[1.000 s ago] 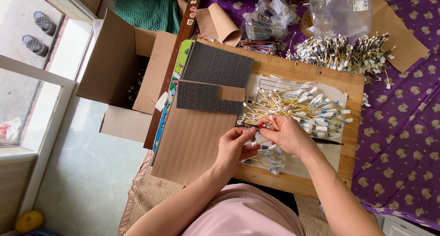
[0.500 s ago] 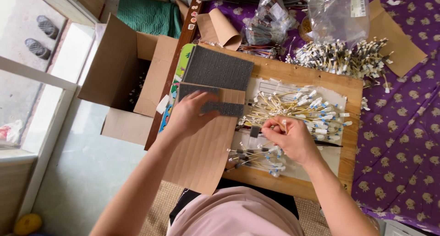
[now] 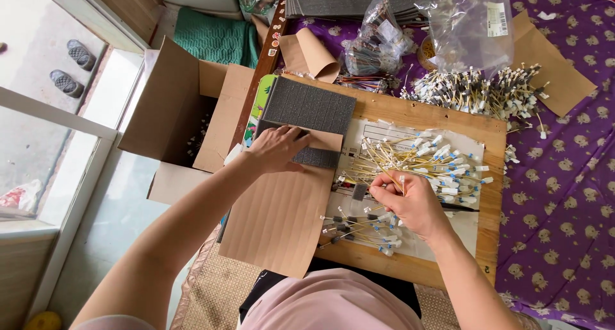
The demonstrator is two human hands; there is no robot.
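Sorting small wires on the wooden tabletop (image 3: pixel 487 195).
My left hand (image 3: pixel 277 149) rests spread on the grey foam strip (image 3: pixel 315 157) (atop corrugated cardboard (image 3: pixel 282 221)); my right hand (image 3: pixel 410 202) pinches a thin wire (image 3: pixel 392 181) beside the wire pile (image 3: pixel 423 160). Probably seating it next needs steady aim.

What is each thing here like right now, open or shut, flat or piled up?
cardboard box: open, flaps out
left hand: flat on the grey foam strip
right hand: pinching yellow wires
corrugated cardboard sheet: lying flat
clear plastic bag: crumpled
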